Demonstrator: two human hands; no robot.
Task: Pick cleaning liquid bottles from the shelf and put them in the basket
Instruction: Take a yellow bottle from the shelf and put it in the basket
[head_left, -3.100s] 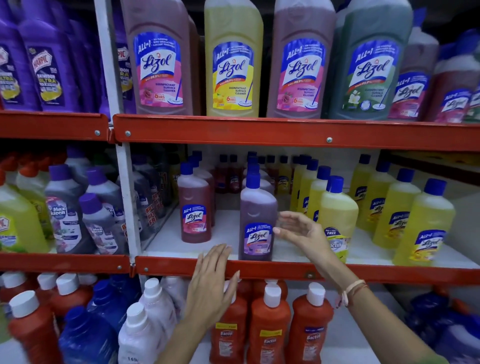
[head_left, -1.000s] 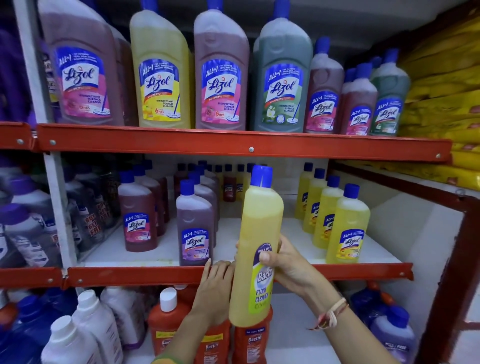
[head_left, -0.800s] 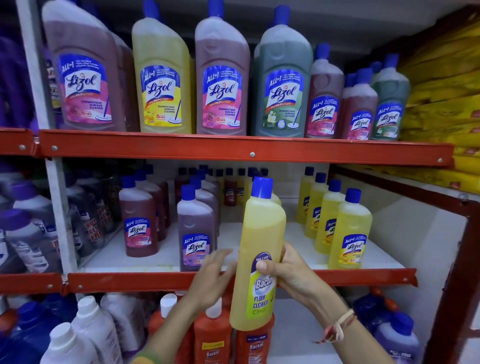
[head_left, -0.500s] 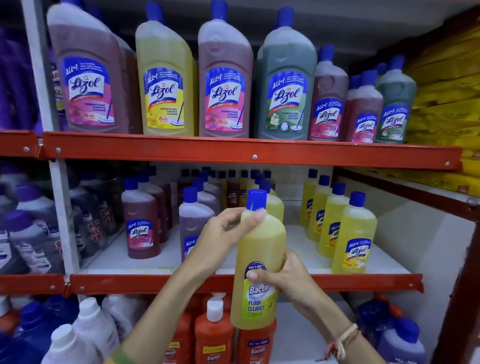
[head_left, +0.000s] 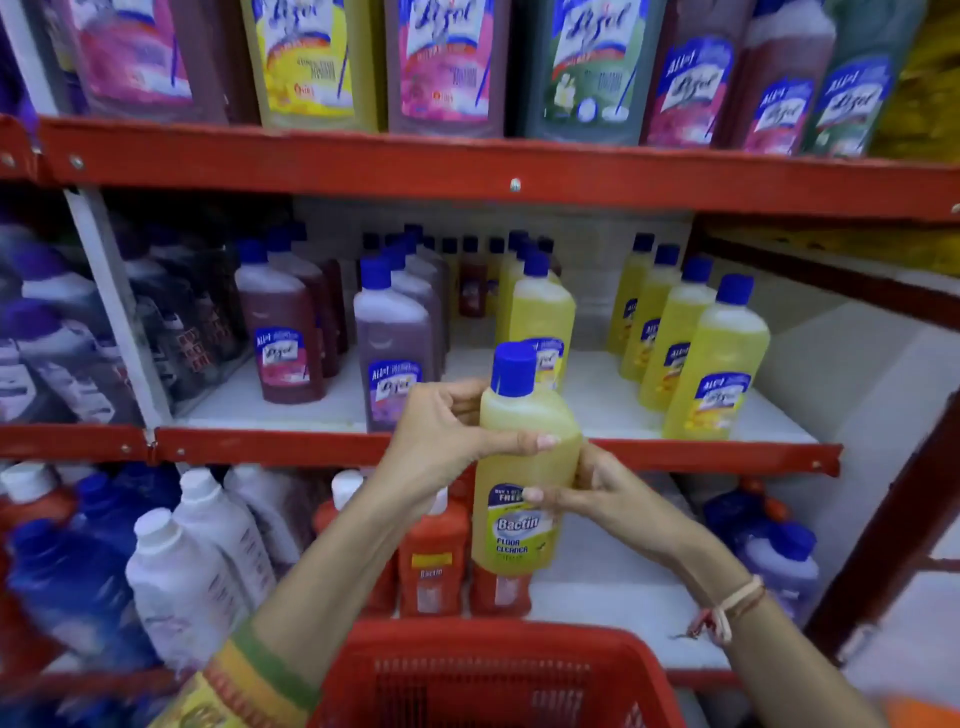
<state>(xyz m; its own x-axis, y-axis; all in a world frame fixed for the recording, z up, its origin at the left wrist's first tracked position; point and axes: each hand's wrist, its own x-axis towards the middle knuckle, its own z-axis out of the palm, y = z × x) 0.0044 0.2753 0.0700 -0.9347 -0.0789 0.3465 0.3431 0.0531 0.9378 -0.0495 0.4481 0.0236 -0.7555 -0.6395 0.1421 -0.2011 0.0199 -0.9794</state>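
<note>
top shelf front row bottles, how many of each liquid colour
Counting the front row only; the bottle tops are cut off by the frame.
reddish-brown bottles: 4
green bottles: 2
yellow bottle: 1
total: 7

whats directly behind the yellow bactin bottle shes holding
Behind the yellow Bactin bottle, held by the left hand and right hand, are the red shelf edge and orange bottles below. Whatever stands straight behind its body is covered.
</note>
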